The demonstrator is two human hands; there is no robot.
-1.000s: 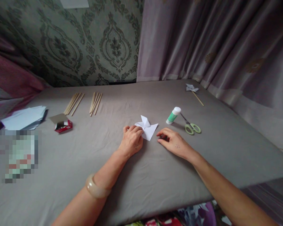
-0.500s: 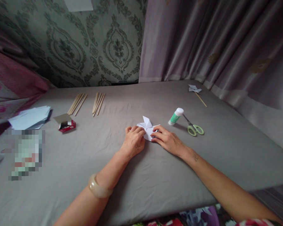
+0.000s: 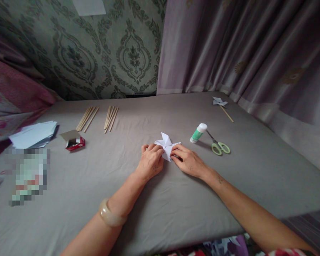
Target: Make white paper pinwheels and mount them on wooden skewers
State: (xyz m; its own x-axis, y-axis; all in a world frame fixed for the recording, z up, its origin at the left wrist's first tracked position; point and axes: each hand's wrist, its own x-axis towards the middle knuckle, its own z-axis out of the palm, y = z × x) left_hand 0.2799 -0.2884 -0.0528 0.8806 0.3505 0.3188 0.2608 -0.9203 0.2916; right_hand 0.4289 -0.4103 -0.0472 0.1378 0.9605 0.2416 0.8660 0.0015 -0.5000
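Note:
A folded white paper pinwheel (image 3: 166, 145) lies on the grey cloth between my hands, its blades spread around a centre. My left hand (image 3: 151, 159) holds the left side of it, fingers closed and partly covering the paper. On the right side, my right hand (image 3: 189, 160) grips a blade edge with curled fingers; the fingertips meet the paper. A glue stick (image 3: 198, 133) with a white cap and green label stands just beyond my right hand. Beside it lie scissors (image 3: 220, 147) with pale green handles.
Two groups of wooden sticks (image 3: 87, 119) lie at the back left. In front of them is an open red box (image 3: 75, 142); farther left is a stack of white paper (image 3: 34, 133). A finished pinwheel on a stick (image 3: 222, 105) rests at the back right. Everything lies on a cloth-covered table (image 3: 117, 192).
My right fingers have drawn back slightly and curled at the paper's right edge, so more of the lower blade shows. My left hand stays in place.

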